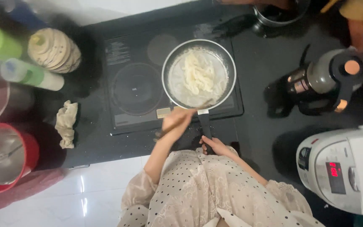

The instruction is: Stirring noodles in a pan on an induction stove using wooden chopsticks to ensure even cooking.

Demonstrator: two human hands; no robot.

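A round metal frying pan [171,90] with pale noodles [200,75] in it sits on the right zone of a black induction cooktop [127,50]. My left hand [176,121] hovers at the pan's near rim, its fingers closed on a thin utensil [204,104] whose tip reaches into the pan; the utensil is blurred. Below the cooktop's front edge, my right hand [216,146] grips the pan's black handle [204,122]. My dotted beige sleeves fill the bottom of the view.
A crumpled cloth [66,122] lies left of the cooktop. Green bottles [30,73], a woven beige object [55,50] and a red container with a glass lid [5,157] stand at left. At right are a steel jug [326,80] and a white cooker [345,168]; a pot [278,12] is behind.
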